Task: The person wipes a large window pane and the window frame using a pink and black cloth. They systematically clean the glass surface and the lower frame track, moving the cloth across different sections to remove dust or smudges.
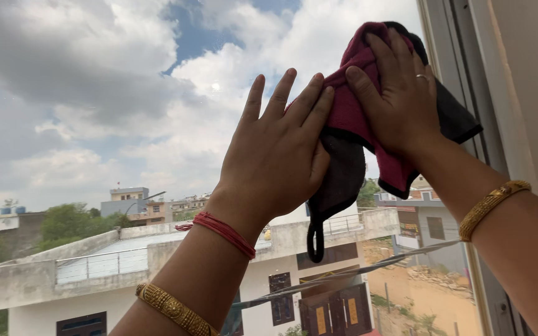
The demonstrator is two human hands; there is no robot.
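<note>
A maroon and dark grey cloth (359, 118) is pressed flat against the window glass (94, 124), high up and close to the white window frame (468, 74) on the right. The right hand (400, 93) is laid on the upper part of the cloth with the fingers spread and pointing up, the palm bearing on the maroon fabric; its grip is wide, nothing being clasped, the cloth only pinned to the pane. A ring (423, 77) is seen on one finger, and a gold bangle (492, 208) on the wrist. The left hand (275, 149) is placed just beside it, lower and to the left, fingers together and extended, the fingertips resting over the cloth's left edge; its grip is likewise wide and flat. A red thread (222, 231) is tied round the left wrist, and a second gold bangle (172, 309) is worn further down the forearm. The cloth's dark lower corner, with a small loop, hangs free below the left palm. Beyond the glass, a white flat-roofed house (119, 261) and a cloudy sky are visible.
</note>
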